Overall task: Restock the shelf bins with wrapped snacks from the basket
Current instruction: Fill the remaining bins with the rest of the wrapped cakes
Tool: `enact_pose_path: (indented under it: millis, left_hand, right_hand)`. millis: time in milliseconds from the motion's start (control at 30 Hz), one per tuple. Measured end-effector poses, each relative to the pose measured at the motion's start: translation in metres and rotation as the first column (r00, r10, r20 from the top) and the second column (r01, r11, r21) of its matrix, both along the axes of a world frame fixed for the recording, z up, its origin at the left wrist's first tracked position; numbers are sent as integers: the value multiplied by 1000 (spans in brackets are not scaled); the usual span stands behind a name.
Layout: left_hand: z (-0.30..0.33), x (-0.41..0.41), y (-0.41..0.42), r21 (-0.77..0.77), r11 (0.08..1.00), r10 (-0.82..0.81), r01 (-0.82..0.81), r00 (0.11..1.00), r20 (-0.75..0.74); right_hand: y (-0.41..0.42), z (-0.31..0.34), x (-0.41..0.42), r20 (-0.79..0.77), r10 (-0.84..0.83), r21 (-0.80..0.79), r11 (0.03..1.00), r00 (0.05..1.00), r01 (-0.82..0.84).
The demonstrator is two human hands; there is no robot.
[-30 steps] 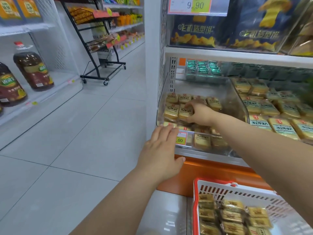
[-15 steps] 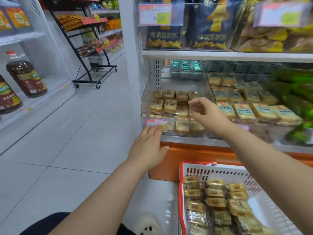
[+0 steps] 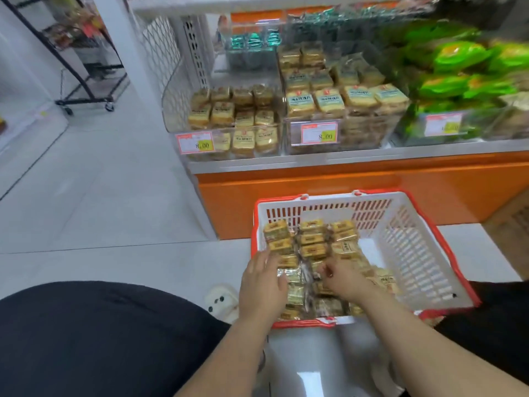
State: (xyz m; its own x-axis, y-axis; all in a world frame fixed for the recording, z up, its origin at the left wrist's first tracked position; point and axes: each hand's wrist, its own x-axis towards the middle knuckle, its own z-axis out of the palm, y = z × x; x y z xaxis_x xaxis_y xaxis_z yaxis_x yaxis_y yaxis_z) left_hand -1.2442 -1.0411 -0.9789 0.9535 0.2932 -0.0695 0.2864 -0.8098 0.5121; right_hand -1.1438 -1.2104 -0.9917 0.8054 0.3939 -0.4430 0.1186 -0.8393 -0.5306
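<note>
A single head-worn camera looked forward and steeply down from close above the basket (image 3: 400,247) on the floor, facing the shelf bins (image 3: 229,130) just beyond.

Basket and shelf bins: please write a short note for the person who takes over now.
Left hand: fingers flat on the wrapped snacks in the basket, nothing gripped.
Right hand: fingers curled among the snacks; whether it holds one, I cannot tell.
Left shelf bin: partly filled, with room at the back.
Left to do: many snacks remain on the basket's left side; move them to the bin.
</note>
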Motion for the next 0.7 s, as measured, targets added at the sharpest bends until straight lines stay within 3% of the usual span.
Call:
enact_pose_path:
  millis: [133, 500, 600, 633, 700]
  left_hand:
    - [-18, -8, -5, 121, 991, -51, 55, 998, -41]
    - [-30, -12, -7, 123, 992, -14, 14, 1000, -2]
    - [-32, -10, -7, 119, 993, -9, 8, 1000, 5]
    - [-33, -10, -7, 117, 993, -9, 8, 1000, 10]
    - [-35, -10, -6, 114, 993, -11, 9, 1000, 21]
  right_hand:
    - [-13, -36, -4, -65, 115, -283, 950, 991, -129]
    - [-12, -63, 9, -208, 194, -546, 790, 959, -279]
    - [-14, -59, 14, -162, 144, -513, 833, 976, -208]
    - [-14, -57, 17, -149, 82, -442, 886, 985, -140]
    - [-13, -53, 19, -234, -135, -147, 984, 963, 102]
